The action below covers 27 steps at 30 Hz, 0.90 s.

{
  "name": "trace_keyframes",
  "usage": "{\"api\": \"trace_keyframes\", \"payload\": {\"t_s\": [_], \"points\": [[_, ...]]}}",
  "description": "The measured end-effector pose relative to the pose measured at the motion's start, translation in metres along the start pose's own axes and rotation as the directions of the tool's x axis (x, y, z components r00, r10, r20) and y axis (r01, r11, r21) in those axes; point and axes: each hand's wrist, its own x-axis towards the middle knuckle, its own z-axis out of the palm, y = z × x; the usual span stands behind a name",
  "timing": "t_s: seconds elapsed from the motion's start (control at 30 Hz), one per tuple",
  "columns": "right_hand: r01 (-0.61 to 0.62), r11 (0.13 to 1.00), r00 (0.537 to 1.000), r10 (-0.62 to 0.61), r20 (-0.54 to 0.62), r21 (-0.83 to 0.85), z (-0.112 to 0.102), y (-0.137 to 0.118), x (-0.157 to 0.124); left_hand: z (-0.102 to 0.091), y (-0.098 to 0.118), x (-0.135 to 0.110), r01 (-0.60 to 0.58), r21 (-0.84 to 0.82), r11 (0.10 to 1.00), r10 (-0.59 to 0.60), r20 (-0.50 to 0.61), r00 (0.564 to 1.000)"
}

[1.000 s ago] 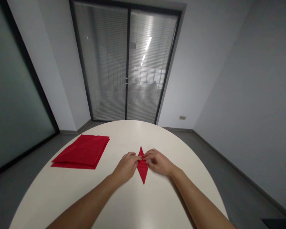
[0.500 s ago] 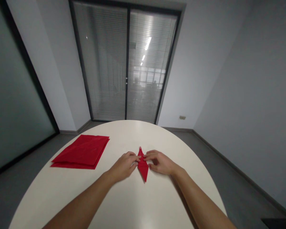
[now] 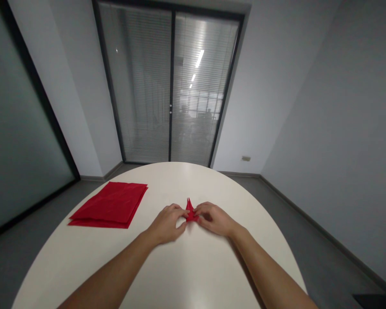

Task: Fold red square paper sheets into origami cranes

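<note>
A small piece of folded red paper [image 3: 190, 214] lies on the white table between my two hands, its two narrow points facing away from me. The near flap is folded up, so the lower edge runs almost straight across. My left hand [image 3: 169, 223] pinches the paper's left side with curled fingers. On the right side, the fingertips and thumb of my right hand [image 3: 215, 219] close on the paper. Part of the folded paper is hidden under the fingers.
Larger red paper sheets [image 3: 111, 204] lie stacked at the left of the round white table [image 3: 186, 274]. Behind the table stands a glass partition with blinds [image 3: 148, 86]. A wall socket [image 3: 246, 159] is low on the back wall.
The long near point of the red paper, which lay toward me, is now folded up and away. My hands have barely shifted; the right thumb has moved in onto the paper's lower right corner.
</note>
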Motion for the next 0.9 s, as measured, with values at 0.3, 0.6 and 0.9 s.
{"api": "trace_keyframes", "payload": {"t_s": [0.3, 0.6, 0.9], "points": [[-0.06, 0.998, 0.996, 0.06, -0.071, 0.003, 0.008, -0.003, 0.004, 0.012, -0.002, 0.007, 0.153, 0.005, 0.988, -0.152, -0.098, 0.983], [-0.176, 0.983, 0.98, 0.17, -0.103, -0.049, 0.017, -0.001, 0.005, 0.017, 0.001, 0.006, 0.216, -0.092, 0.972, -0.227, -0.125, 0.966], [-0.171, 0.979, 0.979, 0.156, -0.132, -0.111, 0.021, -0.006, 0.007, 0.023, 0.0, 0.006, 0.225, 0.025, 0.974, -0.22, -0.13, 0.967]]}}
